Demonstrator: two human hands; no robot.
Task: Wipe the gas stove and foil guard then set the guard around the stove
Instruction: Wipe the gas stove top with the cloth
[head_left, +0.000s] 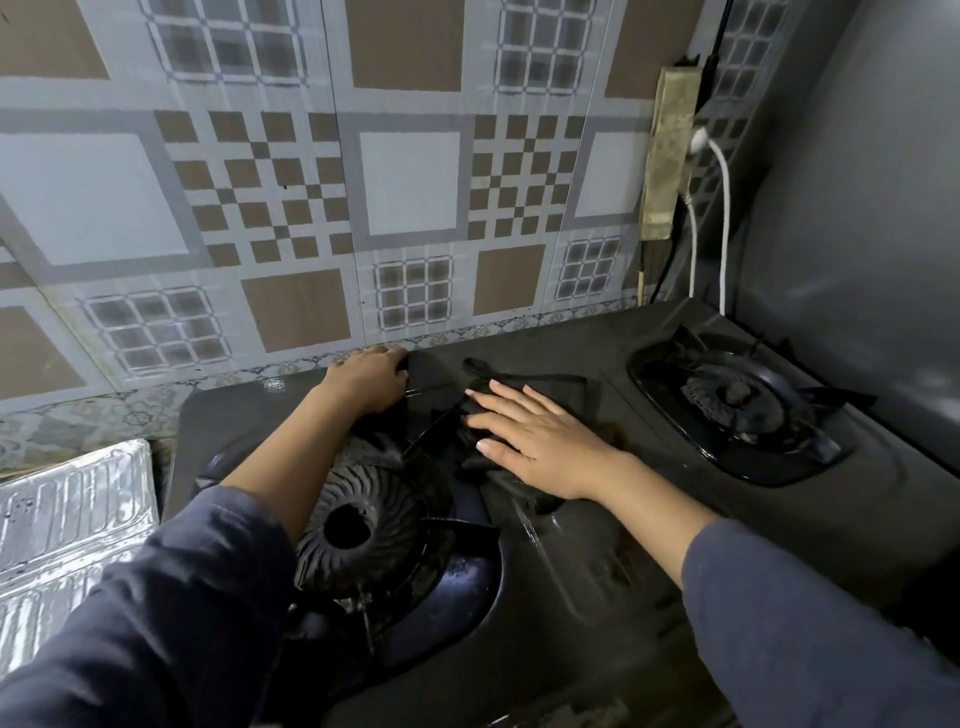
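Foil guard (72, 525) lies flat on the counter just left of the stove (649, 545), folded panels shiny, well clear of both hands; patterned tile wall (311, 208) rises behind the stove. Left burner (358, 525) sits at the stove's near-left, ribbed and dark, under the left forearm in a dark sleeve (171, 613). Left hand (369, 384) reaches over that burner to the stove's back edge, fingers curled down onto the top; whether it grips anything cannot be told. Right hand (535, 441) lies flat at the stove's middle, fingers spread, palm pressing a black cloth (524, 387) against the surface, not clenched around it. Right burner (732, 400) stands at the stove's far right, uncovered; a power strip (670, 156) with white cables (722, 223) hangs on the wall above the stove's back-right corner.
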